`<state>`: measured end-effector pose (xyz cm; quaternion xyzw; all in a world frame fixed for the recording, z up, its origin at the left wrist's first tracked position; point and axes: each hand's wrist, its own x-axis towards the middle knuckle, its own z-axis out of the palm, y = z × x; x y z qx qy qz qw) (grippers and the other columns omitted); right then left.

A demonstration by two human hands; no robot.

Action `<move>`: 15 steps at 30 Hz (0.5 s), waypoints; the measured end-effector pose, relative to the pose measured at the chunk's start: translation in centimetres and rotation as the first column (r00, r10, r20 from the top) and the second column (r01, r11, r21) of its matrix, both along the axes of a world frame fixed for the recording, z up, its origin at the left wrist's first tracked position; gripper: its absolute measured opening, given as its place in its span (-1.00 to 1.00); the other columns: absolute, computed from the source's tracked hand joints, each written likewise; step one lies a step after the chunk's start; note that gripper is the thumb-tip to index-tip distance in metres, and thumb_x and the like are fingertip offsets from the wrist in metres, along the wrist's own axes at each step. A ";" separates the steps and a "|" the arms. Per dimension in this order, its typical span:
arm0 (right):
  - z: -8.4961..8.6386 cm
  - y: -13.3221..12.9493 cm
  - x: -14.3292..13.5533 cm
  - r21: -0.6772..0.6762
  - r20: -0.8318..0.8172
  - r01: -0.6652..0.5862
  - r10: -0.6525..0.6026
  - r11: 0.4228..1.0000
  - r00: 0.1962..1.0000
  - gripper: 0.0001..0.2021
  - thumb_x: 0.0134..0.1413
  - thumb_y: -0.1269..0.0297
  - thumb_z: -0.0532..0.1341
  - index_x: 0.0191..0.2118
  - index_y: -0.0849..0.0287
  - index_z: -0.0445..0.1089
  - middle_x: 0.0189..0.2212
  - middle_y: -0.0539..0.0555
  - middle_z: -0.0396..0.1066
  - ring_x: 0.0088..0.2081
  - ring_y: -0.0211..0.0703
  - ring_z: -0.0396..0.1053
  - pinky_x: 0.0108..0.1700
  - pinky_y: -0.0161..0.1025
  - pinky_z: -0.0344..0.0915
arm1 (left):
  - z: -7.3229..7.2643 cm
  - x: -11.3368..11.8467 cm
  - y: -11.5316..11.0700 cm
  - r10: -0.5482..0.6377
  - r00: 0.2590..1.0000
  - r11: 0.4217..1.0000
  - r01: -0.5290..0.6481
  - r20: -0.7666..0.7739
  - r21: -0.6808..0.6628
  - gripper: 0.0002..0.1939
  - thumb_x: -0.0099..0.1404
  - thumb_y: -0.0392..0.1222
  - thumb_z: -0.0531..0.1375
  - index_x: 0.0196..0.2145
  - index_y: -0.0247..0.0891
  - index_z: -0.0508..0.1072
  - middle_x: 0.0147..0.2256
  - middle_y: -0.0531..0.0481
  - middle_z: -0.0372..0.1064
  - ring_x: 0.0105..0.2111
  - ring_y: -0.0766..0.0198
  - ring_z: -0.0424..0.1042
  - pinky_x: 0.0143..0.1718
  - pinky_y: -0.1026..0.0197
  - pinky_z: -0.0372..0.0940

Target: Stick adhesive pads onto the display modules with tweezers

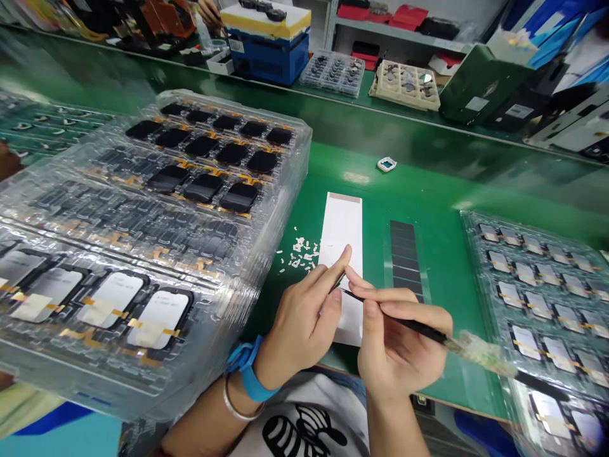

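Above a white strip of card (pixel 343 219), my left hand (pixel 304 317) pinches a small dark, thin piece between thumb and fingers. Most of that piece (pixel 339 280) is hidden, so its kind is unclear. My right hand (pixel 404 336) is closed round black tweezers (pixel 413 325), whose shaft is wrapped with pale tape behind the hand. The tip of the tweezers points at the piece; whether they touch I cannot tell. Small white scraps (pixel 302 254) lie left of the card. A strip of dark rectangular pieces (pixel 404 254) lies to its right.
Stacked clear trays (pixel 285 184) of black watch-like screens rise on the left. Another clear tray (pixel 476 254) of screens lies at right. A small white-framed part (pixel 387 164) sits behind the card. The back shelf bears a blue box (pixel 271 57) and small trays; another person's hand (pixel 209 14) shows there.
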<state>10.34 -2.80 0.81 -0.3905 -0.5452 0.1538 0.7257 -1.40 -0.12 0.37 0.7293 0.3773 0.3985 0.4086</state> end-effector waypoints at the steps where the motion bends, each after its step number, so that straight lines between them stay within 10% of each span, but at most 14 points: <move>1: 0.0 0.0 0.0 0.006 0.000 0.004 -0.004 1.000 1.000 -0.66 0.08 0.77 0.19 -0.13 0.20 0.32 -0.29 0.02 0.47 -0.21 -0.13 0.57 -0.06 0.03 0.64 | 0.0 0.0 0.0 -0.004 1.000 1.000 0.004 0.002 0.001 -0.46 0.53 -0.21 -0.08 0.41 -0.23 0.15 -0.16 -0.16 0.44 -0.27 0.16 0.40 -0.04 0.10 0.36; 15: 0.2 -0.2 0.1 0.039 -0.031 0.072 -0.071 0.997 0.997 -0.70 0.12 0.69 0.24 -0.11 0.21 0.32 -0.29 0.03 0.48 -0.26 -0.12 0.58 -0.15 -0.02 0.66 | -0.2 -0.1 -0.1 0.014 1.000 0.999 -0.014 -0.003 0.045 -0.50 0.54 -0.21 -0.02 0.38 -0.13 0.21 -0.30 -0.04 0.44 -0.43 0.27 0.29 -0.21 0.20 0.35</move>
